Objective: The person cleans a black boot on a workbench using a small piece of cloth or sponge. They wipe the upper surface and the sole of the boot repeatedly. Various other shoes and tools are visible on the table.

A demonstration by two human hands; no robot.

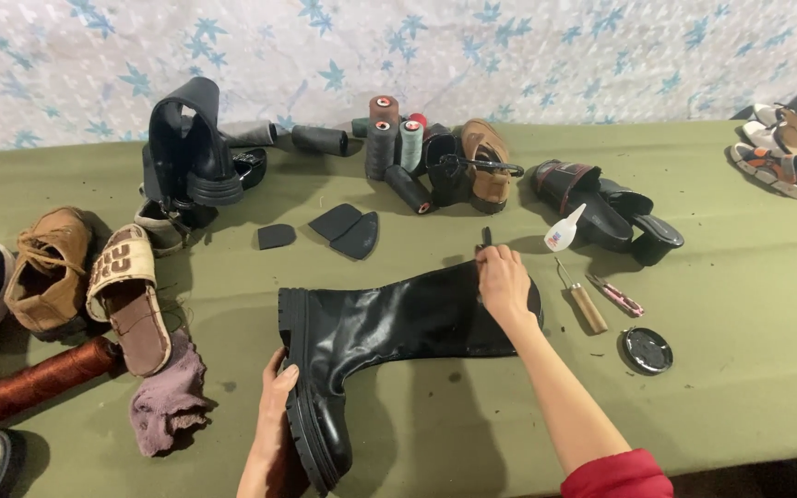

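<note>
The tall black boot [389, 323] looks like smooth, shiny leather with a bumpy rubber sole. The green tabletop [740, 350] is soft, dull cloth. The awl [583, 300] has a wooden handle, and the purple rag [168, 397] looks rough.

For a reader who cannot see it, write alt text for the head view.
A tall black boot lies on a green table; the left hand rests against its sole, the right hand grips its top edge. Shoes, thread spools and small tools surround it.
</note>
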